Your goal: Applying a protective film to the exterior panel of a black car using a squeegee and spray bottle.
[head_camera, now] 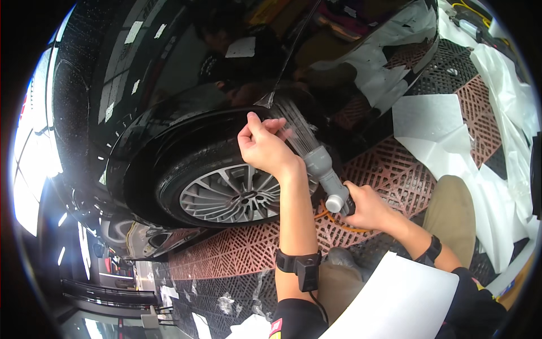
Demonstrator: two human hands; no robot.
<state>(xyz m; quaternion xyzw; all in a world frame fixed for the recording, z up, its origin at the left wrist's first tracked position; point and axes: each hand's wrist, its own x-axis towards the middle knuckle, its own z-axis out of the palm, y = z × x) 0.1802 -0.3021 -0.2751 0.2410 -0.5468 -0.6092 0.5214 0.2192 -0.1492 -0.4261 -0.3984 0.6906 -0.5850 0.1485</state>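
Observation:
My left hand (267, 146) is raised palm up in front of the wheel arch, fingers loosely curled and apart, with nothing visible in it. My right hand (367, 207) grips the handle of a grey nozzle tool (319, 163), perhaps a spray gun or blower. Fine streaks run from its nozzle past my left fingertips towards the glossy black car body panel (178, 89). Just above the arch, a gathered tip of clear film (266, 101) lies against the panel, with a crease running up from it. Below is the tyre with a silver multi-spoke alloy wheel (224, 195).
Red and black slatted floor tiles (389, 178) lie below. White backing sheets (432, 118) and crumpled film (495, 84) are spread at the right. An orange cord or hose (353, 230) runs under the tool. A white sheet (398, 296) covers part of my lap. Scraps lie at the lower left.

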